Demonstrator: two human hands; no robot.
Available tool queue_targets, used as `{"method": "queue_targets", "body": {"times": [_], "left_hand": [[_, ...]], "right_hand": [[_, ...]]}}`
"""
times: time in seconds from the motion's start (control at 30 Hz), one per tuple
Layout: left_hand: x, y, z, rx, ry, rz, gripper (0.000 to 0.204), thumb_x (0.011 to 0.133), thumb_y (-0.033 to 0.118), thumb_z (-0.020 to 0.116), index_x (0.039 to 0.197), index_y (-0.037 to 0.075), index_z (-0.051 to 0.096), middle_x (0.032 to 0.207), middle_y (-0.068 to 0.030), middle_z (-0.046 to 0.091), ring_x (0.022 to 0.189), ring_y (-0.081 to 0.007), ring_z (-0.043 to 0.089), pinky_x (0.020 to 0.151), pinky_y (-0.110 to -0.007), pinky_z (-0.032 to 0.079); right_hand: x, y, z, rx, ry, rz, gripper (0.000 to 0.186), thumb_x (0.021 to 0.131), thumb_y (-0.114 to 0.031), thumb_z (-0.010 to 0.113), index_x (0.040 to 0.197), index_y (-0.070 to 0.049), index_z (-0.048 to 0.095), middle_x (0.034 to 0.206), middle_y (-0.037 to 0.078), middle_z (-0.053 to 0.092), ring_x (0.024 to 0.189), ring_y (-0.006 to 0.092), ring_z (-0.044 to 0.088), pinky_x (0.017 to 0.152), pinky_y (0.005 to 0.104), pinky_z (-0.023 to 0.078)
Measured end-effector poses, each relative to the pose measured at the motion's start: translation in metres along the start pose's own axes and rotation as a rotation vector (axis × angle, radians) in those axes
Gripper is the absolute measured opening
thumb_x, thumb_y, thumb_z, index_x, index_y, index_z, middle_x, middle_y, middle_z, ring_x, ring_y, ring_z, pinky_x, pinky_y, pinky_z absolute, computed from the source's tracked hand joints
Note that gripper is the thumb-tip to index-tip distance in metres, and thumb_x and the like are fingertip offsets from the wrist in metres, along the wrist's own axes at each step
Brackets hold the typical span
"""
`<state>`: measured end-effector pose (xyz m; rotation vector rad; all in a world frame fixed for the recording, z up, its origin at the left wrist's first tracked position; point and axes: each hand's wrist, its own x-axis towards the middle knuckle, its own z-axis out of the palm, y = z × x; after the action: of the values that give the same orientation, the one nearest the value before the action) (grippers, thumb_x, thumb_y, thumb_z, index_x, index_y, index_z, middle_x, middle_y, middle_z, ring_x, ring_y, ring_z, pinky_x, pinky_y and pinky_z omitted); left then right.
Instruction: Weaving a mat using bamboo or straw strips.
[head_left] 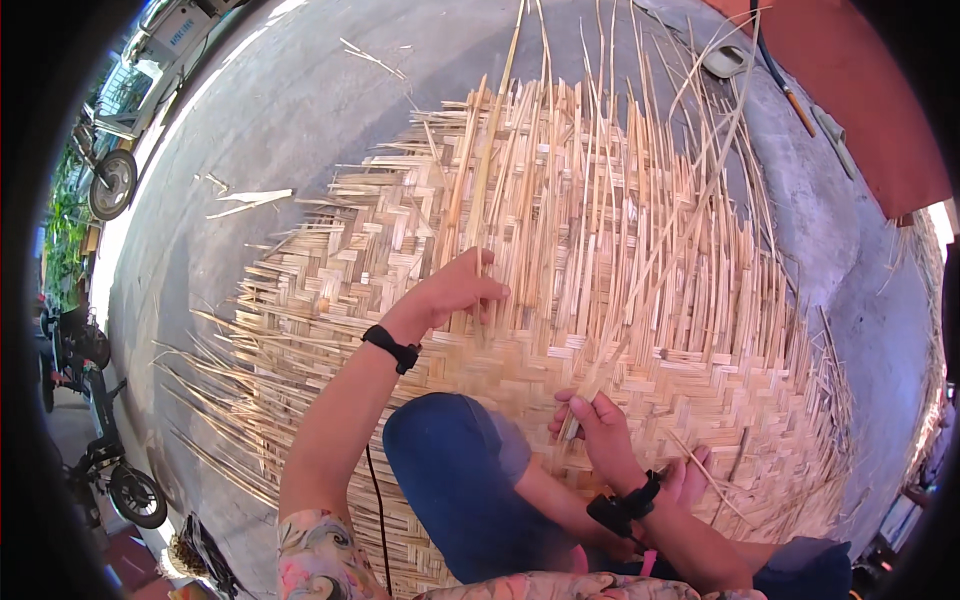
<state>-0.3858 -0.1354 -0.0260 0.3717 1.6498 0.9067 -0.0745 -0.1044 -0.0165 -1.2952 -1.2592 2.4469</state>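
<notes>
A large woven mat of pale bamboo strips (360, 230) lies under me, with many long loose strips (700, 190) standing out toward the top. My left hand (470, 290), above the mat's middle, has curled fingers closed on an upright long strip (492, 140). My right hand (595, 430), lower and to the right, pinches a flat pale strip (597, 385) between thumb and fingers. Beside it, my blue-clad knee (440, 450) and a bare foot (688, 480) rest on the mat. A black band is on each wrist.
Grey concrete floor (250, 120) surrounds the mat, with stray strips at the upper left. A parked white vehicle (160, 50) and a black two-wheeler (100, 430) stand along the left. A red panel (850, 100) and a cane-like tool (795, 110) lie at the upper right.
</notes>
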Motion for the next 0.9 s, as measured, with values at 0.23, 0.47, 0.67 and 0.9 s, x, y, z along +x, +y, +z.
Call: {"method": "queue_targets", "body": {"times": [0.23,0.47,0.67,0.9], "left_hand": [[0.001,0.033,0.012,-0.758,-0.19,0.147,0.039,0.094,0.033,0.066,0.114,0.001,0.057,0.097,-0.0068,0.063,0.087,-0.0197,0.064,0.076,-0.035,0.056],[-0.008,-0.002,-0.003,-0.629,-0.086,0.088,0.034,0.092,0.008,0.065,0.122,0.003,0.049,0.111,-0.0166,0.062,0.103,-0.0251,0.065,0.086,-0.043,0.058],[-0.056,-0.033,-0.016,-0.8,0.072,0.197,0.025,0.09,-0.004,0.063,0.113,0.004,0.055,0.101,-0.0112,0.066,0.097,-0.0234,0.066,0.085,-0.035,0.06],[-0.06,-0.049,-0.026,-0.829,0.284,0.157,0.018,0.089,-0.004,0.065,0.104,0.005,0.061,0.102,-0.0098,0.067,0.094,-0.0182,0.067,0.078,-0.028,0.06]], "right_hand": [[0.05,-0.024,0.009,-0.086,0.065,-0.21,0.027,0.104,-0.018,0.048,0.119,0.003,0.057,0.086,0.005,0.062,0.075,0.0119,0.064,0.069,0.029,0.052],[0.134,-0.079,0.06,-0.767,-0.179,-0.345,0.015,0.097,-0.015,0.054,0.105,-0.005,0.062,0.078,0.006,0.066,0.068,0.0172,0.065,0.062,0.0297,0.05],[0.148,-0.082,0.056,-0.872,-0.31,-0.378,0.014,0.092,-0.014,0.059,0.098,-0.003,0.066,0.075,0.01,0.066,0.066,0.0197,0.062,0.064,0.0322,0.05],[0.142,-0.091,0.051,-1.116,-0.282,-0.372,0.014,0.092,-0.011,0.061,0.09,0.002,0.063,0.073,0.005,0.067,0.062,0.0126,0.062,0.064,0.028,0.052]]}}
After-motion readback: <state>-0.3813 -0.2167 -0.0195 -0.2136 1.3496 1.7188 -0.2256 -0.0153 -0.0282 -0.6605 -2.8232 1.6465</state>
